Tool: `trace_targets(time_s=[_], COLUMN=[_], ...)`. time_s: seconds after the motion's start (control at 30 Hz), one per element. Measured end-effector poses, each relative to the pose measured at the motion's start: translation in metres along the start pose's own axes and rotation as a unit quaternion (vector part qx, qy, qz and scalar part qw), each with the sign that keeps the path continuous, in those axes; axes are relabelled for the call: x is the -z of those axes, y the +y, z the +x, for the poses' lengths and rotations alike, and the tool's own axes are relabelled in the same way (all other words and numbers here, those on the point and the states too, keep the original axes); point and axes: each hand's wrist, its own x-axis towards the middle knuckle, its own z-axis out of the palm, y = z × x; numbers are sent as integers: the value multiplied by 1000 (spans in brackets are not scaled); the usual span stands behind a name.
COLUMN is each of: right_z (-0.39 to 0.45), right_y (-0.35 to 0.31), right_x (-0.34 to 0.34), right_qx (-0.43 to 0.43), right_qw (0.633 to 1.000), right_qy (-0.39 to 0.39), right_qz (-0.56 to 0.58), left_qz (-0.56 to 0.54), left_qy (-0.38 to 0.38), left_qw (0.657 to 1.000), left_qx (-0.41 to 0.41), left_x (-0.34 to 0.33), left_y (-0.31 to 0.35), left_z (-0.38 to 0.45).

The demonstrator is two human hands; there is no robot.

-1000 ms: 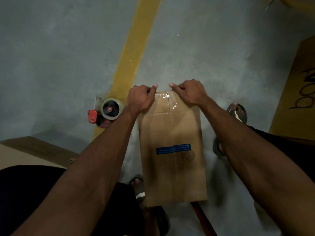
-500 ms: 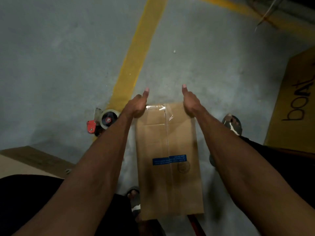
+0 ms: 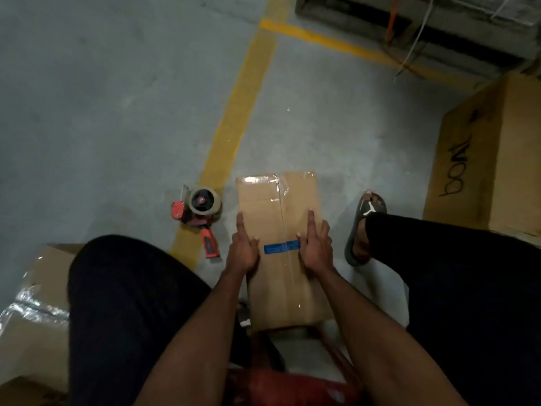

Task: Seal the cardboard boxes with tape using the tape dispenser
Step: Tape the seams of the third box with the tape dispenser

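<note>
Grey concrete floor point(image 3: 117, 112) crossed by a yellow line point(image 3: 234, 127) carries a narrow cardboard box point(image 3: 281, 206) between the person's knees, clear tape shining along its seam and far end. Both hands rest flat on its top, fingers straight, gripping nothing: left hand point(image 3: 243, 250) at the left edge, right hand point(image 3: 316, 247) beside a blue label point(image 3: 281, 247). Just left of the box lies the red tape dispenser point(image 3: 199, 212).

Grey concrete floor point(image 3: 117, 112), yellow lines point(image 3: 234, 127)
</note>
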Motion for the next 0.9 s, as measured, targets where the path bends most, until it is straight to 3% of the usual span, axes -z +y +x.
trace_targets(time_s=[0.17,0.4,0.5,0.73,0.8,0.9], right_z=[-60,-91,-87,-50,-38,-42], right_y=[22,25,28,21,23,26], right_x=[5,13,15,26,23,18], right_qx=[-25,-54,-62,-60,-54,-69], right_qw=[994,987,986,969,966,976], right_qy=[-102,-145,-150,-70,-66,-108], right_qz=[-34,-49,-23,230,243,175], left_qz=[129,110,48,-141,-142,-60], left_qy=[-99,-134,-134,-74,-51,-20], left_qw=[986,979,984,986,986,992], left_qx=[29,107,105,55,63,106], left_x=[-10,-7,-3,6,11,8], left_y=[-6,7,20,26,30,24], left_z=[-54,-76,-70,-25,-21,-25])
